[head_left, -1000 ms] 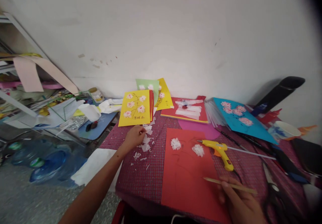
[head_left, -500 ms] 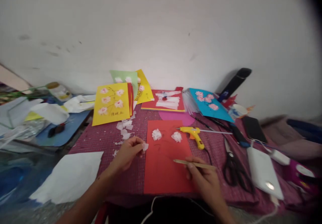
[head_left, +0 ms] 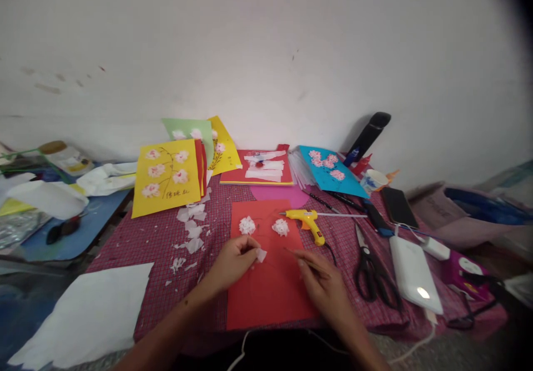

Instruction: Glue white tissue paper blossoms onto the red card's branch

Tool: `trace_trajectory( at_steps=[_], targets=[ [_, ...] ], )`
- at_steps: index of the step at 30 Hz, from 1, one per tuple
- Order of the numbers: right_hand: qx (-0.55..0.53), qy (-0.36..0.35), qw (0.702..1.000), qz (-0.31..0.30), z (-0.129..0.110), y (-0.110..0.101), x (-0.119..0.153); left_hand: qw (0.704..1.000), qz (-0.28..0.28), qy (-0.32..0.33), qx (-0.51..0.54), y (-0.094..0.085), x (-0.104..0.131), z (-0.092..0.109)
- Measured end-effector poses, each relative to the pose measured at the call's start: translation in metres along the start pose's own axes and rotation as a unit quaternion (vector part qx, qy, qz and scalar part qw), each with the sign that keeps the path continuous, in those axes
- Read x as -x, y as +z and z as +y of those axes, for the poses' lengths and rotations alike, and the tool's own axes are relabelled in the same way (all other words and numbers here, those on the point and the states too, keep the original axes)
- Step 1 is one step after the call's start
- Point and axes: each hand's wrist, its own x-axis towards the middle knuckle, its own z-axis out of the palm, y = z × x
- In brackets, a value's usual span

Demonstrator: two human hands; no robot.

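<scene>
My left hand [head_left: 238, 260] pinches a small scrap of white tissue paper [head_left: 261, 255] over the left part of a red card [head_left: 266, 299]. Two crumpled white paper flowers, a left one [head_left: 247, 225] and a right one [head_left: 280, 227], sit on the upper half of that card among faint dark drawn lines. Closed around a slim, pencil-like wooden stick [head_left: 310, 262], my right hand [head_left: 322, 282] is at the card's right side, the stick's tip pointing left above the card. A yellow glue gun [head_left: 303, 215] lies across the card's upper right edge.
Black-handled scissors [head_left: 372, 274] and a white power bank [head_left: 415, 275] lie to the right. Torn tissue scraps [head_left: 194, 229] litter the cloth at left, near a white sheet [head_left: 91, 310]. Behind stand a yellow flower card [head_left: 169, 176] and a blue one [head_left: 333, 171].
My left hand has moved right with the tissue scrap, from the card's left edge to over the card. The stick in my right hand has turned, its tip now further up. The view has shifted right.
</scene>
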Motion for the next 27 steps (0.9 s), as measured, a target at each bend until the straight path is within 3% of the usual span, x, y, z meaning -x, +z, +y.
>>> trace_trajectory(
  at_steps=[4,7,9,12,15,18,22,27],
  targets=[
    [0.096,-0.120,0.984,-0.086,-0.002,0.000,-0.006,1.000,-0.001,0.000,0.019,0.004,-0.012,-0.004],
    [0.192,-0.157,0.951,-0.185,-0.001,-0.004,-0.001,1.000,0.002,-0.001,0.021,0.005,-0.020,-0.008],
    [0.233,-0.158,0.935,-0.215,0.003,-0.011,0.000,1.000,-0.007,0.008,0.011,0.005,-0.023,-0.009],
    [0.272,-0.116,0.946,-0.135,0.012,-0.026,-0.015,0.997,-0.036,0.048,-0.048,0.005,-0.025,-0.006],
    [0.350,0.019,0.936,-0.039,0.021,-0.038,-0.047,0.980,-0.072,0.111,-0.151,0.005,-0.025,0.002],
    [0.386,0.160,0.907,-0.061,0.030,-0.039,-0.077,0.950,-0.110,0.165,-0.240,0.006,-0.028,0.009],
    [0.345,0.200,0.915,-0.060,0.043,-0.030,-0.093,0.927,-0.147,0.194,-0.287,0.007,-0.035,0.013],
    [0.232,0.204,0.951,0.004,0.057,-0.034,-0.087,0.921,-0.164,0.202,-0.290,0.007,-0.039,0.016]
  ],
)
